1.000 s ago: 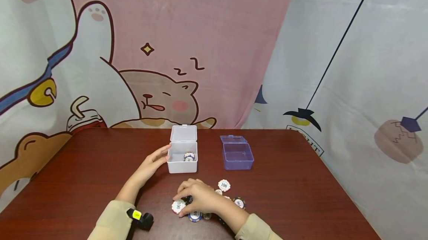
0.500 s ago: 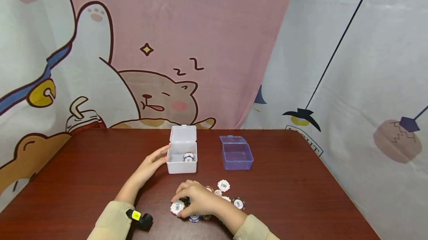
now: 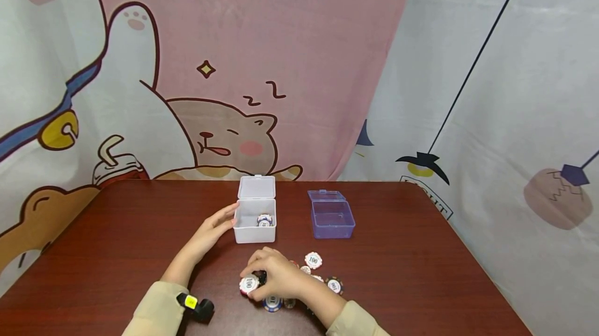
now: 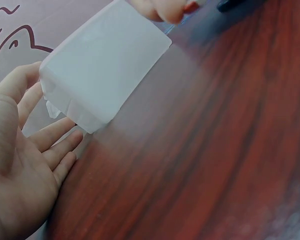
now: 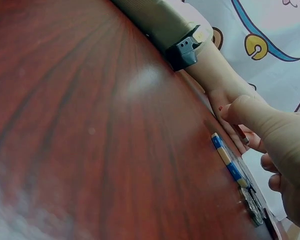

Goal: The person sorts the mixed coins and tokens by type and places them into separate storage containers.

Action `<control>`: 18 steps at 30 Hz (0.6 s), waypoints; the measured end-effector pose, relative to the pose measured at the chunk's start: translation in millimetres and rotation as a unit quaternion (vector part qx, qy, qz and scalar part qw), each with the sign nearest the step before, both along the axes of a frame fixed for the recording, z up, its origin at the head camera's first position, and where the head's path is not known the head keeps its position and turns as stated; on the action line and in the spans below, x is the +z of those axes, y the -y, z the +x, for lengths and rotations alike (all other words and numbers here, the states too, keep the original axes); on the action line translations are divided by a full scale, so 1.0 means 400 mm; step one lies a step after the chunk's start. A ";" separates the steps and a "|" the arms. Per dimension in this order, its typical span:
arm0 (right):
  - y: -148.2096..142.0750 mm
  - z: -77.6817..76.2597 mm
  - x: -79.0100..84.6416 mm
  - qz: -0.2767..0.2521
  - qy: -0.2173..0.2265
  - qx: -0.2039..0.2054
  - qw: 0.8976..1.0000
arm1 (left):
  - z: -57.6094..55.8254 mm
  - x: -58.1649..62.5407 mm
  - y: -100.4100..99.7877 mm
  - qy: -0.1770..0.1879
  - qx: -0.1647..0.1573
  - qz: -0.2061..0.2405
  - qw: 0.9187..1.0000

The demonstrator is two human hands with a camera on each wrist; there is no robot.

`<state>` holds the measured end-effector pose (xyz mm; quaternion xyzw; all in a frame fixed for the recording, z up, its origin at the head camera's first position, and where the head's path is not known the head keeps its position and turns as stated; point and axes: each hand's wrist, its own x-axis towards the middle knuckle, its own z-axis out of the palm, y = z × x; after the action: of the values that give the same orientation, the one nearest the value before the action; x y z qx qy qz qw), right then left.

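Note:
With straight, spread fingers, my left hand [image 3: 210, 232] touches the left side of the white plastic box [image 3: 255, 235], whose lid stands up at the back. Inside the box lie a few blue-and-white poker chips [image 3: 264, 220]. My right hand [image 3: 279, 276] pinches a white poker chip [image 3: 249, 284] with a red rim, marked 100, between thumb and fingers. In the right wrist view that chip [image 5: 240, 134] shows edge-on, tilted above the table. A black chip [image 3: 261, 276] and a blue-and-white chip [image 3: 272, 303] lie under and beside this hand, which partly hides other chips.
A translucent purple box [image 3: 333, 229] with a raised lid stands right of the white one. A white 100 chip [image 3: 313, 260] and a dark-rimmed chip [image 3: 334, 285] lie among others right of my right hand. Behind the brown table [image 3: 412, 253] hangs a printed cloth.
My right hand has pinched the white 100 chip and raised it slightly, so its red edge shows. The left hand and both boxes have stayed put.

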<state>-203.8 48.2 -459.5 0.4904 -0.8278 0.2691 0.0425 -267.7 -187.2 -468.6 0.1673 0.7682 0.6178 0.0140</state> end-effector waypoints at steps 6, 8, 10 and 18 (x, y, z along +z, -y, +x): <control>-0.006 -0.004 0.012 -0.010 0.003 -0.013 1.000 | 0.002 0.000 0.000 0.005 0.000 0.001 1.000; -0.009 -0.006 0.017 -0.013 0.004 -0.019 1.000 | 0.001 -0.001 0.000 0.006 -0.001 0.000 1.000; -0.013 -0.007 0.023 -0.015 0.008 -0.025 1.000 | 0.001 -0.001 -0.001 0.007 -0.003 0.001 1.000; -0.032 -0.023 0.041 -0.048 0.029 -0.050 0.997 | -0.001 -0.001 -0.001 0.008 -0.002 0.002 1.000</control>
<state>-213.0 61.1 -442.9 0.4381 -0.8381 0.3203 0.0557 -268.0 -187.0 -469.0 0.1643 0.7663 0.6207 0.0211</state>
